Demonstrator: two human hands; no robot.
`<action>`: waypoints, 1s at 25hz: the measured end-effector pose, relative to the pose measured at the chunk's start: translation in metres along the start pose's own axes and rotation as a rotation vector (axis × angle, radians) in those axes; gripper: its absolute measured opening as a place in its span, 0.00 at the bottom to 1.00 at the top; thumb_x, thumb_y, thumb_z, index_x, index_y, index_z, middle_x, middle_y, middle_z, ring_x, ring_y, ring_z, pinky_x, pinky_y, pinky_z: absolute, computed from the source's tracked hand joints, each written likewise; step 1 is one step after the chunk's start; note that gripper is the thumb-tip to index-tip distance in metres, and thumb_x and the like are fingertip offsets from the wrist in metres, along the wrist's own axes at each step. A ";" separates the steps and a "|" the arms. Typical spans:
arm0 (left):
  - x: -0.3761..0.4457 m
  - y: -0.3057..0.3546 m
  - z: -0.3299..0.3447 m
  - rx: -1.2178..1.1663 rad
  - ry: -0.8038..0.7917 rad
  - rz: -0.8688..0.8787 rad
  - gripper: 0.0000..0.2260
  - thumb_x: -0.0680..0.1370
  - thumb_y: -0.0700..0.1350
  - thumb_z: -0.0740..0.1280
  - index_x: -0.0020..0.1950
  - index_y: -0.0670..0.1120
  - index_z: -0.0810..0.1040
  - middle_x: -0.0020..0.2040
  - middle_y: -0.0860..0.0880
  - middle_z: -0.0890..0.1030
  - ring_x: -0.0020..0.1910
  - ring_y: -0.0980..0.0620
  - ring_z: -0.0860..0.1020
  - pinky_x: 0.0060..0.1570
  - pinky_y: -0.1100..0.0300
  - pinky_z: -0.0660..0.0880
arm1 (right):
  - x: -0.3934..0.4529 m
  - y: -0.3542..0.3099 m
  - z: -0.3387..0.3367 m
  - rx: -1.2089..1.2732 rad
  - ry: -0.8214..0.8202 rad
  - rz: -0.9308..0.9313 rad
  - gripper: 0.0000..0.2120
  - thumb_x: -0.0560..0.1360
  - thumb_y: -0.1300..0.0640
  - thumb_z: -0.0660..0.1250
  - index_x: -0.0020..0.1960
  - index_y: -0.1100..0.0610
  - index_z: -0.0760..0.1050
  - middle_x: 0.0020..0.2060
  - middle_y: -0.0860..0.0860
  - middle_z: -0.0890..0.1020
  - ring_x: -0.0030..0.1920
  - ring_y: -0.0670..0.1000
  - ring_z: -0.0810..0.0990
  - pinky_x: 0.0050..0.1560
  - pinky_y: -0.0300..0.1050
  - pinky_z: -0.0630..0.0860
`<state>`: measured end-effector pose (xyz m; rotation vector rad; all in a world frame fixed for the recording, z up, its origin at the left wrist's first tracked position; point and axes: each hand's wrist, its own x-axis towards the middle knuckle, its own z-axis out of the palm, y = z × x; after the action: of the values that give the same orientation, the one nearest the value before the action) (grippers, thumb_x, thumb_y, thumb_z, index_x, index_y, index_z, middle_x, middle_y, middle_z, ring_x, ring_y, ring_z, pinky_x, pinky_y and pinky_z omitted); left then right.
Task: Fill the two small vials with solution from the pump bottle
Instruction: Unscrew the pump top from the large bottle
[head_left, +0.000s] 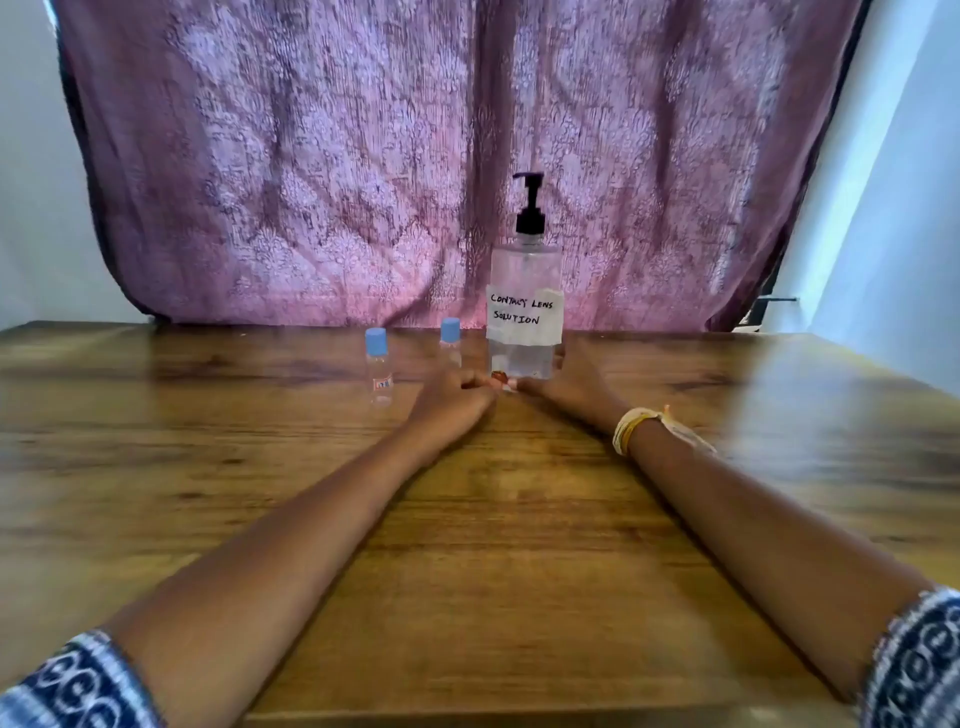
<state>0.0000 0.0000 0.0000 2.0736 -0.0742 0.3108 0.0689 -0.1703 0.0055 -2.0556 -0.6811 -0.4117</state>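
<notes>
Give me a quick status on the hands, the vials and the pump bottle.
Left hand and right hand at the pump bottle base, grip unclear. Both vials capped, upright, left of bottle, untouched. Nothing in the way.

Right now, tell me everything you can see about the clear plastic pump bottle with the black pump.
The clear plastic pump bottle stands upright at the far side of the wooden table, right of two blue-capped vials. Its black pump head points left. A white handwritten label reads "Contact Lens Solution". The right hand wraps its base.
</notes>
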 end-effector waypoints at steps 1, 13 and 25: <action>0.001 0.001 0.001 -0.009 0.003 0.001 0.08 0.76 0.46 0.67 0.39 0.58 0.80 0.45 0.56 0.81 0.47 0.56 0.78 0.46 0.59 0.72 | 0.005 0.001 0.001 0.062 -0.019 0.025 0.18 0.64 0.53 0.79 0.49 0.40 0.76 0.43 0.38 0.81 0.44 0.37 0.80 0.43 0.35 0.76; -0.011 0.053 -0.052 -0.378 0.258 0.063 0.06 0.79 0.39 0.62 0.45 0.50 0.71 0.40 0.49 0.74 0.39 0.51 0.73 0.36 0.58 0.69 | -0.017 -0.035 -0.030 0.186 -0.347 0.111 0.33 0.61 0.67 0.80 0.65 0.61 0.74 0.57 0.52 0.83 0.59 0.50 0.81 0.54 0.42 0.81; -0.029 0.081 -0.080 -0.432 -0.018 0.241 0.12 0.75 0.41 0.72 0.58 0.46 0.78 0.61 0.40 0.82 0.47 0.53 0.85 0.52 0.54 0.81 | -0.020 -0.104 -0.063 -0.097 -0.847 -0.020 0.34 0.67 0.59 0.78 0.69 0.49 0.69 0.65 0.47 0.78 0.65 0.51 0.76 0.65 0.47 0.74</action>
<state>-0.0582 0.0260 0.0991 1.6388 -0.3720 0.3858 -0.0122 -0.1837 0.0967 -2.2908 -1.1841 0.4681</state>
